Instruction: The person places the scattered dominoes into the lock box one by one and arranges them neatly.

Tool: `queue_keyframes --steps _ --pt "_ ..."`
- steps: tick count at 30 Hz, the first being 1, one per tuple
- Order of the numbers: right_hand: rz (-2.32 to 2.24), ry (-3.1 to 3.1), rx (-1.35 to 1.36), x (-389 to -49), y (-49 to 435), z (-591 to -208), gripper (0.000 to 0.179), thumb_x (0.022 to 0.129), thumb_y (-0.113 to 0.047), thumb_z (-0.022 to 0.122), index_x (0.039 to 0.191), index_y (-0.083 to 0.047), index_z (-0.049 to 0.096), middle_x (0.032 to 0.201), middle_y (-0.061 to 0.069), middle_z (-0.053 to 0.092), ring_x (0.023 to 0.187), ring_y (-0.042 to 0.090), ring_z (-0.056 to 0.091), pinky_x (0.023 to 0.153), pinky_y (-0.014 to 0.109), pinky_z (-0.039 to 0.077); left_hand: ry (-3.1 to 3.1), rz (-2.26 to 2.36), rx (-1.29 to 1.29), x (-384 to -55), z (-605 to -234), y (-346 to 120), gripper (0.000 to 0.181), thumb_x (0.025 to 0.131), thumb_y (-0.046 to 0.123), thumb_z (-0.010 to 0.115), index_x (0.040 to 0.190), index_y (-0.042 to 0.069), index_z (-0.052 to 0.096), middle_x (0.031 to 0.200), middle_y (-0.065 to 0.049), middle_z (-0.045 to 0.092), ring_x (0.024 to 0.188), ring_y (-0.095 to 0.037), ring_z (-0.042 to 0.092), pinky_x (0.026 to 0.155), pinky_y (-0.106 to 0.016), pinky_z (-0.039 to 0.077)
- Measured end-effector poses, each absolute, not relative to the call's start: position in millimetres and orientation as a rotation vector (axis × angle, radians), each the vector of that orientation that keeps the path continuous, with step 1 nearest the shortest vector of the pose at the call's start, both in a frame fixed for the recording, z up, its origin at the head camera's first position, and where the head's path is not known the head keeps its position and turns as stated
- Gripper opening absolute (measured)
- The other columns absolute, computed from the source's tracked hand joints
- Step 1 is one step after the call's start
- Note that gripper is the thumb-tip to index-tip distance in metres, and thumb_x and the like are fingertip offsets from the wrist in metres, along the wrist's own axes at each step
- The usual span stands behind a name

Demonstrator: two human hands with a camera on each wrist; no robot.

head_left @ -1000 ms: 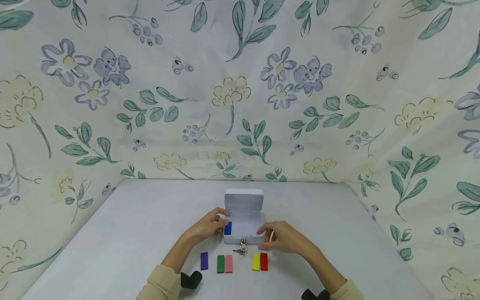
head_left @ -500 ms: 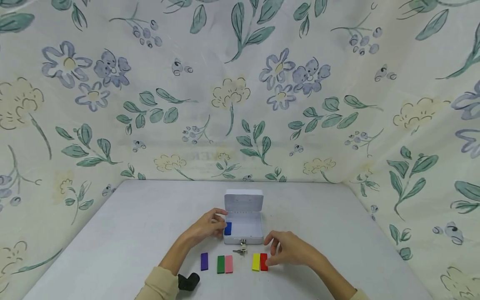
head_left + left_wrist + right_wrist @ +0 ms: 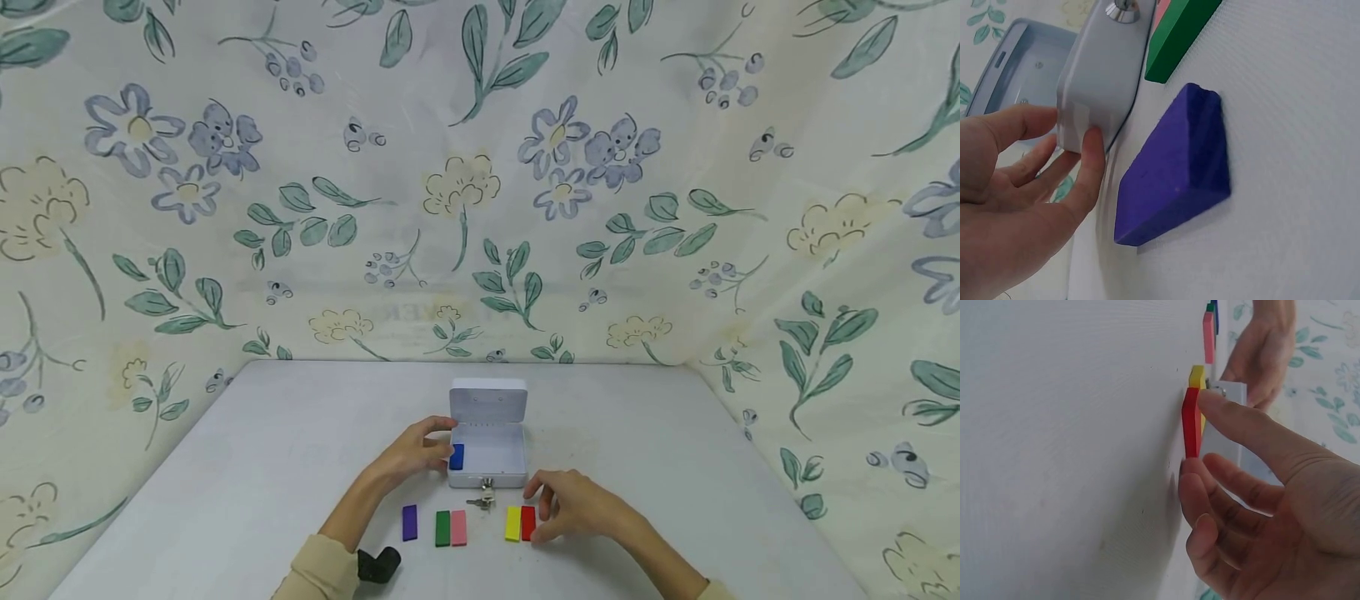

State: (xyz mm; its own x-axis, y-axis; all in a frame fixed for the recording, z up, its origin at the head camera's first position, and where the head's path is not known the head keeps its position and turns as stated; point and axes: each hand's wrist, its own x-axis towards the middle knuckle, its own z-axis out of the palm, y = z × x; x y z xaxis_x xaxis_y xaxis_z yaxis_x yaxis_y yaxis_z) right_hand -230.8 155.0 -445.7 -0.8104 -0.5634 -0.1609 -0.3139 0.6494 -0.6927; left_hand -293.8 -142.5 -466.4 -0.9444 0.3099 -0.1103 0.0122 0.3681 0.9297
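Altogether six blocks [image 3: 442, 529], red [image 3: 528, 523] between spread right fingers [image 3: 1238, 425]; left fingers [image 3: 1090, 167] round one box [image 3: 468, 482].

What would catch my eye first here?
Probably the bright row on the white table: purple block, green block, pink block, yellow block and red block, before an open box with a blue block inside, left. The left hand holds the box's left side; the right hand is at the red block. A flowered backdrop rises behind.

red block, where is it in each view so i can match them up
Head: red block, low, just right of the yellow block.
Left wrist: not in it.
Right wrist: above and right of centre, by the right hand.
Shared landmark: the box, in all three.
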Motion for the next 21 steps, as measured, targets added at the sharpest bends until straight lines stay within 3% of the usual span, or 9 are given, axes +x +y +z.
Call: queue_keyframes --steps 7,21 --pt "-0.902 2.538 -0.666 -229.5 150.9 -447.4 0.04 0.072 -0.022 0.087 0.104 -0.016 0.064 0.076 -0.001 0.06 0.066 0.01 0.051 0.056 0.019 0.042 2.367 1.599 0.284 -293.2 -466.9 -143.5 0.049 0.093 0.015 0.063 0.14 0.01 0.05 0.15 -0.017 0.045 0.116 -0.03 0.063 0.101 -0.057 0.048" --pt "-0.899 2.57 -0.711 -226.8 148.5 -446.0 0.035 0.07 -0.019 0.087 0.097 -0.012 0.066 0.072 -0.001 0.058 0.064 0.006 0.047 0.055 0.018 0.038 2.33 1.624 0.287 -291.8 -465.3 -143.5 0.051 0.093 0.012 0.062 0.142 0.006 0.047 0.151 -0.02 0.042 0.13 -0.039 0.053 0.1 -0.052 0.05"
